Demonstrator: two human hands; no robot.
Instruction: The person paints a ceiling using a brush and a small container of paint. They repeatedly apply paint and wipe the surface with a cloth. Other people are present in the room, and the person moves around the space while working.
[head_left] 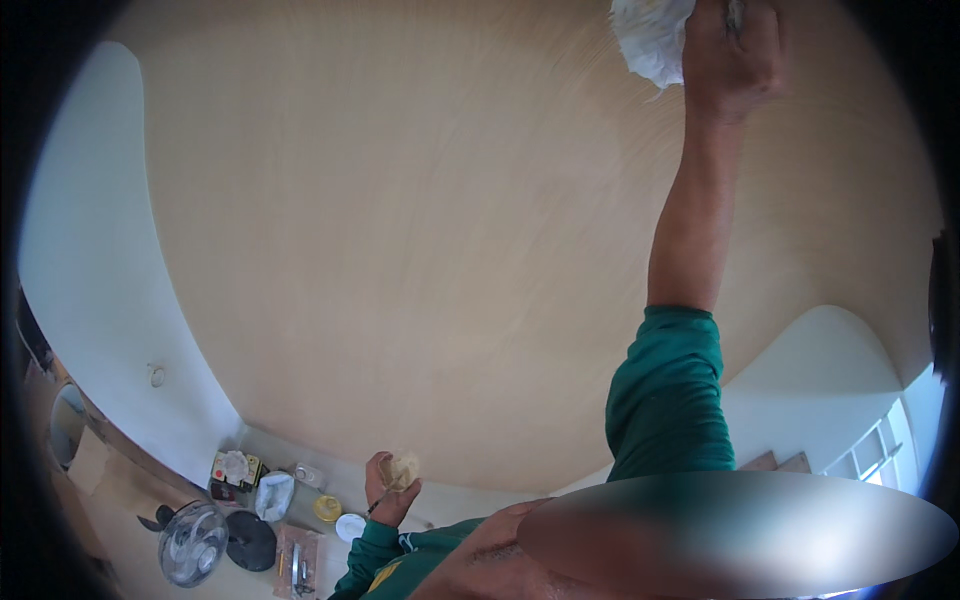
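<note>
- Clamping white, crumpled rag [652,42] in right hand [738,62]
- Cupping unclear tan lump [404,471] in left hand [389,506]
- Behind both — faintly streaked beige wall [420,220]
- Left of left hand — fan [192,543]

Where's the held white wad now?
Head view, top edge, right of centre: the white wad is in the right hand, showing left of it, over the beige surface.

White, crumpled wad [652,42] is held high against the tan wall [400,250]; pale, rounded object [403,471], type unclear, is held low.
</note>
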